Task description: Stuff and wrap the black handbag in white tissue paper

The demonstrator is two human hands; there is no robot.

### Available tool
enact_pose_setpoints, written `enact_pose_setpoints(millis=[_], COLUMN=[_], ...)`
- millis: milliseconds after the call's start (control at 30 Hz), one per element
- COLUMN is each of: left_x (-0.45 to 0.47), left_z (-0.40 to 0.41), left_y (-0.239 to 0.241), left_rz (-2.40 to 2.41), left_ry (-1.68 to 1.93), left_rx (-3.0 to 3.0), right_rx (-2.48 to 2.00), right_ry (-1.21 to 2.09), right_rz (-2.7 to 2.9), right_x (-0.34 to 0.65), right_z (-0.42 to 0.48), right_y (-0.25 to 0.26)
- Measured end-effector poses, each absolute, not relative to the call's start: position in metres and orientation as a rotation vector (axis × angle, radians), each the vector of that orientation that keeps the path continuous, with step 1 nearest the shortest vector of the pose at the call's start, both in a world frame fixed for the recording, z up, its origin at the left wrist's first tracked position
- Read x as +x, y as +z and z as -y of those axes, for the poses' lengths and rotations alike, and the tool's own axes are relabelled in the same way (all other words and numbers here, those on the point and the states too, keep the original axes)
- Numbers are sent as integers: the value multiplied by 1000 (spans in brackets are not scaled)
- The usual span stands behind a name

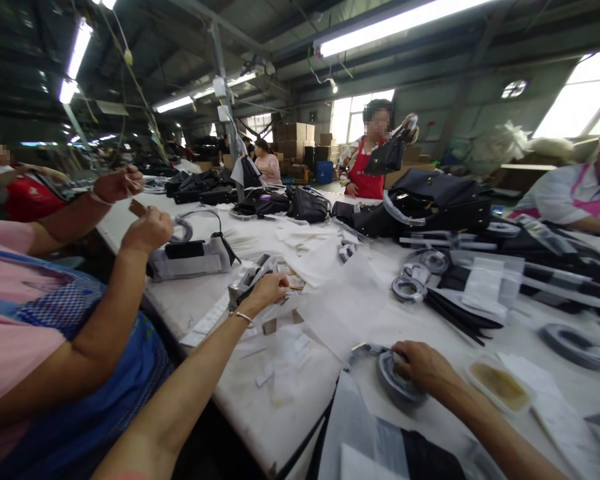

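My left hand (267, 290) reaches out over the white table (240, 393), fingers curled on a small pile of paper tags (293, 280) beside a little grey box (245, 283). My right hand (420, 365) rests closer to me, fingers bent over a grey coiled strap (395, 387) that lies on the table. Below it a black bag part wrapped in white tissue (375, 443) sits at the table's near edge. Small paper slips (285, 353) are scattered between my two hands.
A co-worker in pink with a blue apron sits at my left, hands (147, 230) raised holding small pieces. Black handbags (430, 200), coiled straps (410, 287) and tissue sheets cover the far table. A yellowish tray (500, 387) lies at right. Other people work around the table.
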State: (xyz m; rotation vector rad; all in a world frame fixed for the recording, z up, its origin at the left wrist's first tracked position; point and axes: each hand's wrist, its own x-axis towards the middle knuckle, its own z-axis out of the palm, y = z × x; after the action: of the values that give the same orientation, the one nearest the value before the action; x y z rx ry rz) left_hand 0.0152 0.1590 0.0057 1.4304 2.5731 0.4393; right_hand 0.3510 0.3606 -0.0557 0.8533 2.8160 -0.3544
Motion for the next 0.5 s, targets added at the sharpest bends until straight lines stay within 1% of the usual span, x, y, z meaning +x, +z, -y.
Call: enact_pose_setpoints(millis=[233,367,500], left_x=[50,61,64], left_z=[-146,-150,-156], left_y=[-26,-40,-41], left_rz=[-2538,-2582,-2654], left_ry=[161,120,148], left_rx=[1569,1560,1472], right_rx=[863,862,869], right_ry=[-324,-325,-319], right_rz=[-2808,-2805,-2800], right_x=[353,351,351], right_z=[-360,-359,-357], right_y=[-54,-53,-51])
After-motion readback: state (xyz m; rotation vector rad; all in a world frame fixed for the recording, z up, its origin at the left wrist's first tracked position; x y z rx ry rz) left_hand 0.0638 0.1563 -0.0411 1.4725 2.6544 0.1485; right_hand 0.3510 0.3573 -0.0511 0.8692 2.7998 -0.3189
